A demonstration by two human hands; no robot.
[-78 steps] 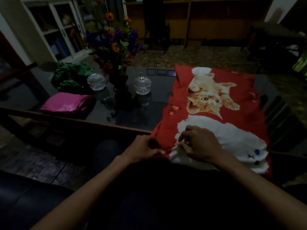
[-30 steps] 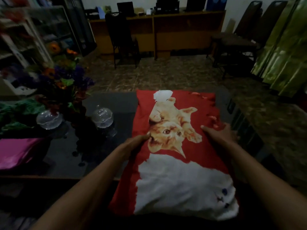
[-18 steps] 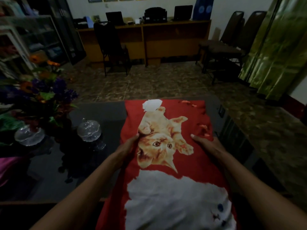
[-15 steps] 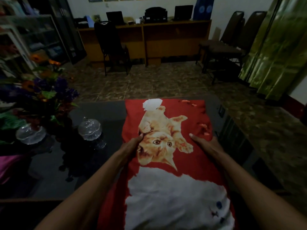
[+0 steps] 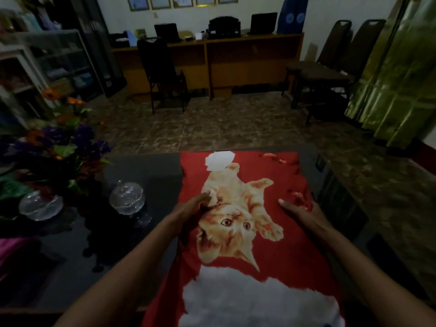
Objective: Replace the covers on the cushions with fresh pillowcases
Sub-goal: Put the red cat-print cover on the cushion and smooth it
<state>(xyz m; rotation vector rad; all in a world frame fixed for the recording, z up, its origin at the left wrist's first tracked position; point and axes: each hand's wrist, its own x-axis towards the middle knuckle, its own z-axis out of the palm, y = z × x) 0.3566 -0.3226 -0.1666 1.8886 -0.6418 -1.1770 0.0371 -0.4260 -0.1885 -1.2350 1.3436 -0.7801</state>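
I see the red cushion (image 5: pixel 247 232) lying flat on the dark surface (image 5: pixel 146 175). My left hand (image 5: pixel 188 208) and right hand (image 5: pixel 299 213) press its side edges, each grip released, fingers flat. It looks soft and light; I'd pinch the corners.

A red cushion printed with an orange kitten and a white cat (image 5: pixel 250 232) lies on the right part of a dark glass-topped table (image 5: pixel 146 171). The left hand (image 5: pixel 191 208) rests flat on the cushion's left edge and the right hand (image 5: pixel 299 211) on its right side. Left of the cushion stand two clear glass lidded bowls (image 5: pixel 126 197), with a bouquet of orange and purple flowers (image 5: pixel 56 147) behind them. A wooden desk (image 5: pixel 212 60) stands against the far wall.
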